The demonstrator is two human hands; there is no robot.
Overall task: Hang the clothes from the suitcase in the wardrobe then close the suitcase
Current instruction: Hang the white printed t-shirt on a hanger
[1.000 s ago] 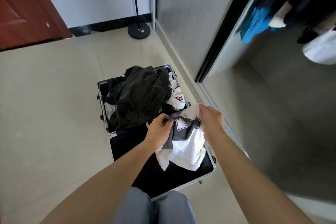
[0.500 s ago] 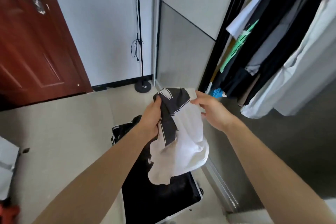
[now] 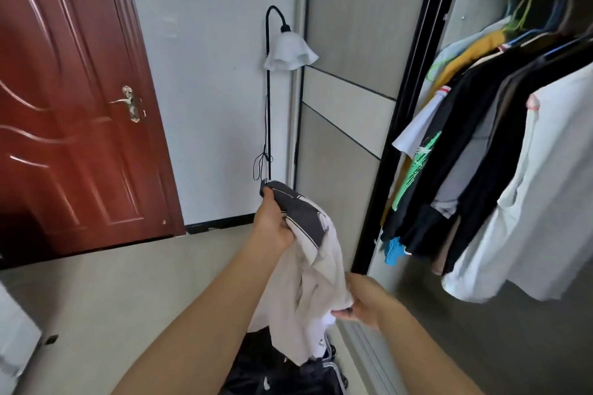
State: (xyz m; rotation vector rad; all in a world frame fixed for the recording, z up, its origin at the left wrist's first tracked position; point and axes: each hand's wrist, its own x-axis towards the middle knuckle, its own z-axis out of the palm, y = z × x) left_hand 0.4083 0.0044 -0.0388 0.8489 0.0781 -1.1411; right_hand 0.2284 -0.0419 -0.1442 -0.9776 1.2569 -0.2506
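Bedroom corner: red door (image 3: 73, 106) at left, floor lamp (image 3: 288, 48) by wall, open wardrobe (image 3: 462, 9) at right, hanging clothes (image 3: 500, 151) inside. Left hand (image 3: 272, 224) grips dark top of white shirt (image 3: 308, 282), held up beside wardrobe. Right hand (image 3: 362, 301) pinches shirt's lower edge. Suitcase (image 3: 335, 375) on floor beneath shirt.

A person holds a white garment with a dark grey panel (image 3: 306, 285) up before an open wardrobe (image 3: 462, 9). The left hand (image 3: 272, 224) grips the upper grey end; the right hand (image 3: 361, 301) pinches the lower white folds between its fingers (image 3: 341, 314). Hanging shirts (image 3: 481, 154) fill the rail at right. A suitcase (image 3: 324, 377) lies on the floor below; a floor lamp (image 3: 288, 48) and a red-brown door (image 3: 70, 106) stand behind.
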